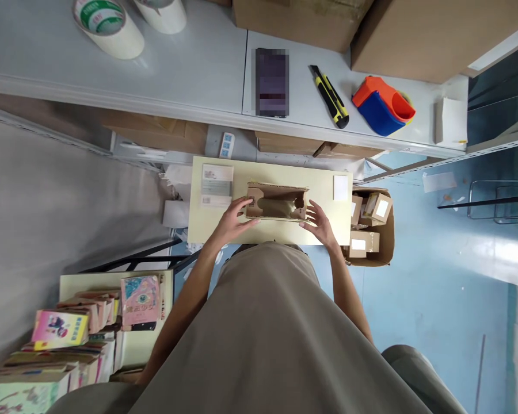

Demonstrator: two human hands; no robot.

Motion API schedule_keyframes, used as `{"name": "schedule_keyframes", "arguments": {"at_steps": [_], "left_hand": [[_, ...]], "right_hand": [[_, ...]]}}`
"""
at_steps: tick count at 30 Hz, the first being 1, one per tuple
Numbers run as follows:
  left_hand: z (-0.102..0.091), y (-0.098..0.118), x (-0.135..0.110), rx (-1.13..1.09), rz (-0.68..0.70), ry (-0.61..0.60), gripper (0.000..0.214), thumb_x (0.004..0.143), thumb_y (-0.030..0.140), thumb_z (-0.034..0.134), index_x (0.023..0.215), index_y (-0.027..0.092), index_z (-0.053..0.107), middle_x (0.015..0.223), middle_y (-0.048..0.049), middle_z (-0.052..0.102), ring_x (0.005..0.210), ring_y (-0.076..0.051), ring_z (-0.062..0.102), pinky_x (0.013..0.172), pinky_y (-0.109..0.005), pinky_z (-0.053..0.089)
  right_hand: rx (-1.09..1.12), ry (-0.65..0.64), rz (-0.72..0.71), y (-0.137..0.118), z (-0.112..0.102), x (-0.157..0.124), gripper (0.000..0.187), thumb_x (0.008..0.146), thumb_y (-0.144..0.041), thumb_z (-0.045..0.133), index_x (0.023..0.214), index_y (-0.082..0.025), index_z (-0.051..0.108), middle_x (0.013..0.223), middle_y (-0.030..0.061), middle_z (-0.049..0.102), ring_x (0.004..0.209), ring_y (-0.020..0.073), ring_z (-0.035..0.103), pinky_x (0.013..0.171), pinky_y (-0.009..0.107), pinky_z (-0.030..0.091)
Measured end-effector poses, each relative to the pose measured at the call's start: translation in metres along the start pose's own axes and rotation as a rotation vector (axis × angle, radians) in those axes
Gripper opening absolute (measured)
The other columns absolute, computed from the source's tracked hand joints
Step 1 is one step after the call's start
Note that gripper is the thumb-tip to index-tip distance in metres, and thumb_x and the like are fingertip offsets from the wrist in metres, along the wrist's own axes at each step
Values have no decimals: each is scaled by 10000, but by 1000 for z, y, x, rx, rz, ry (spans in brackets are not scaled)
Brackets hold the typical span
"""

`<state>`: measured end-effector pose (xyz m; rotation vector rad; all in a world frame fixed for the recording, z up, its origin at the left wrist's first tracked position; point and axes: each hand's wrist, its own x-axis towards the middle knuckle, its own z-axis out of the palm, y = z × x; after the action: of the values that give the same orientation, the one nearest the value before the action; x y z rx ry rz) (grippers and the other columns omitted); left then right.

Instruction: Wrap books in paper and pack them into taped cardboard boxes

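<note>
A: Spot the cardboard box (pixel 277 204)?
B: Yep. On the pale table (pixel 201 227), roughly mid, nr its front edge, mouth up, btwn left hand (pixel 235 219) and right hand (pixel 320 223).
A: Log hand state?
B: On the left, gripping, w/ fingers over the box's end and thumb at the near side. On the right, curved round the other end w/ fingers spread; can't tell if pressing or just touching.
A: Ok, flag risks?
B: Could twist or tip if pushed harder from the left, given the uneven-looking hold. Might cave in too if squeezed: looks like thin card w/ cutouts.
A: Anything re nearby stuff?
B: Could knock the printed sheet (pixel 217 185) on the left or the white paper (pixel 340 188) on the right if swung wide. Could also drop off the front edge if dragged back. Can't tell re contents, so maybe a spill if flipped.
</note>
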<state>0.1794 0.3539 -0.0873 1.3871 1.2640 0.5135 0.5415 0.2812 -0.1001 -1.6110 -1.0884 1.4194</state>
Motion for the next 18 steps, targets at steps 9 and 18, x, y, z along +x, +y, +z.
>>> {"name": "schedule_keyframes", "arguments": {"at_steps": [9, 18], "left_hand": [[2, -9, 14, 102, 3, 143, 575, 952, 704, 849, 1306, 252, 811, 1432, -160, 760, 1333, -375, 758, 1234, -521, 603], [6, -4, 22, 321, 66, 148, 889, 997, 433, 877, 1797, 325, 506, 1543, -144, 701, 1336, -368, 756, 1133, -417, 613]], "right_hand": [[-216, 36, -38, 0, -3, 7, 722, 945, -924, 757, 1293, -307, 899, 1360, 131, 746, 1268, 340, 778, 1151, 563, 682], [-347, 164, -86, -8, 5, 19, 912, 956, -783, 802, 1746, -396, 560, 1482, 113, 709, 970, 281, 775, 1038, 562, 702]]}}
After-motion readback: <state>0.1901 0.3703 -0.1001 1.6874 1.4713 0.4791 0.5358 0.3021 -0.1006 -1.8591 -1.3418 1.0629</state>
